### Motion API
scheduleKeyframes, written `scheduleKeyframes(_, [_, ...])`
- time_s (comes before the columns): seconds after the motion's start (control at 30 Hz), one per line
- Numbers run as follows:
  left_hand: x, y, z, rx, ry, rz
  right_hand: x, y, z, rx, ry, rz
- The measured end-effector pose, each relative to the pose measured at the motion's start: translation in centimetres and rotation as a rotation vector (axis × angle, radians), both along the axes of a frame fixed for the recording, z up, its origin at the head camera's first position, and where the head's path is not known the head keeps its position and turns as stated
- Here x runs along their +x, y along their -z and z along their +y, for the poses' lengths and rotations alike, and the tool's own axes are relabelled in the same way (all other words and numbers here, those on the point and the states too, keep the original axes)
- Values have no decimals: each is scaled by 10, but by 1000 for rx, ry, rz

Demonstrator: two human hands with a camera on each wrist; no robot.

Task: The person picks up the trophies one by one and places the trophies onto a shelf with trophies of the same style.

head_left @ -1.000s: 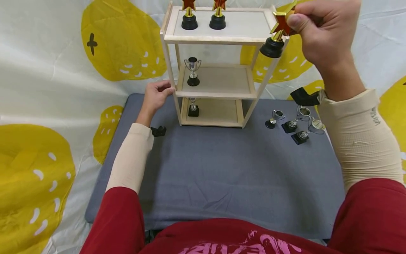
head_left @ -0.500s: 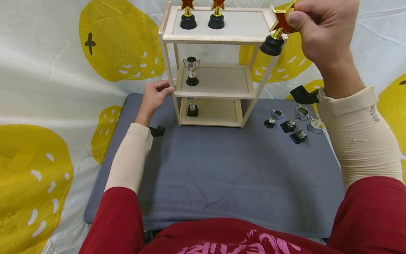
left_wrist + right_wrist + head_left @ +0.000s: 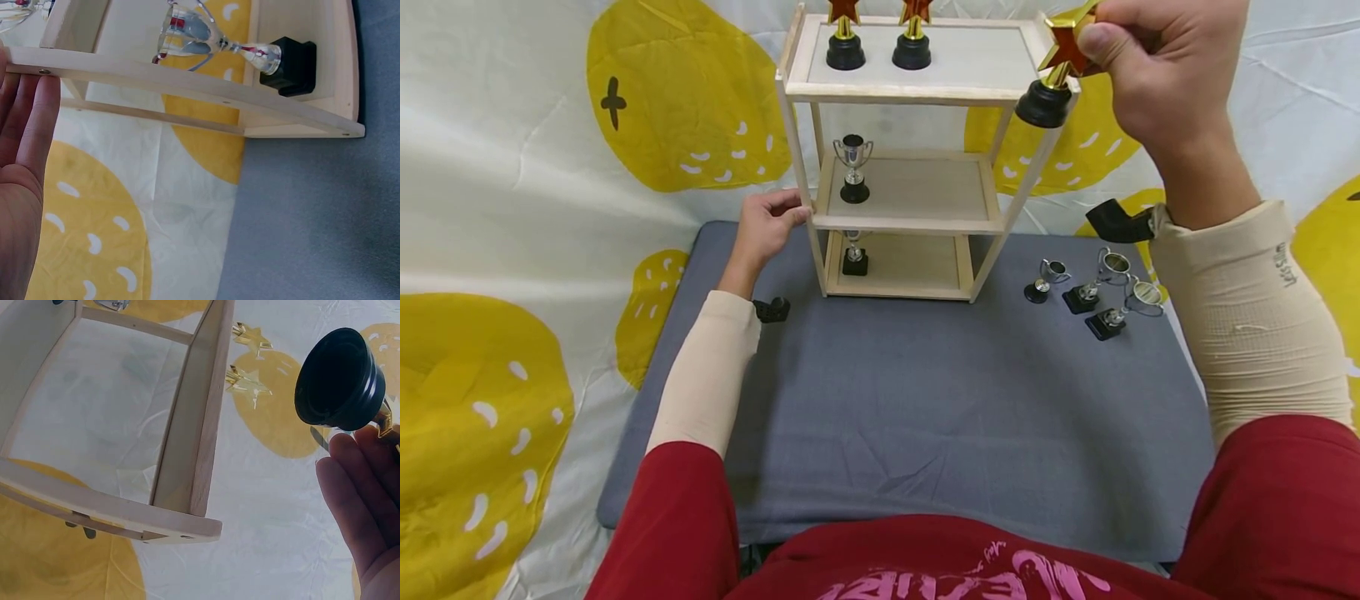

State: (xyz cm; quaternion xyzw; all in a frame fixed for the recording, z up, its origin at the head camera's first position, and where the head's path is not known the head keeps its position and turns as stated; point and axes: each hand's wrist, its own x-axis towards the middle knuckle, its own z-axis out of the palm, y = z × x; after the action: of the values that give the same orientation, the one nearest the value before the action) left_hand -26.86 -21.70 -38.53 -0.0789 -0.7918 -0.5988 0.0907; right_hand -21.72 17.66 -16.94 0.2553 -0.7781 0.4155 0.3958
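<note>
Pinching a star trophy (image 3: 1057,77) between thumb and curled fingers of the right hand (image 3: 1168,75), tilted, near the top right of the shelf (image 3: 917,93); gripping the left post (image 3: 797,154) in the left hand (image 3: 766,227); likely to knock wood if brought in low, or slip if loosely pinched.

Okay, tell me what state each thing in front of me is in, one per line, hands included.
Right hand: pinching the held star trophy
held star trophy: in the air, base lower than star
Left hand: holding the wooden rack by its left post
wooden rack: upright on the gray table
two star trophies: standing on the top tier
middle-tier cup: upright
bottom-tier cup: upright
three silver cups: standing on the table
</note>
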Motion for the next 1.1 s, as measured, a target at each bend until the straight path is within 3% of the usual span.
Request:
scheduleKeyframes(0.07, [-3, 5, -1, -5, -4, 8, 0, -1, -1, -4, -2, -9])
scheduleKeyframes(0.3, [18, -20, 4, -3, 17, -17, -6, -1, 1, 19, -22, 9])
scheduleKeyframes(0.43, [19, -21, 5, -10, 13, -10, -10, 0, 4, 55, -35, 43])
scheduleKeyframes(0.73, [21, -23, 6, -23, 2, -23, -13, -1, 3, 30, 9, -40])
scheduleKeyframes(0.97, [21, -23, 7, -37, 2, -9, -16, -2, 3, 75, -2, -5])
scheduleKeyframes(1.1, [21, -22, 7, -38, 2, 0, -18, -1, 2, 68, 1, -32])
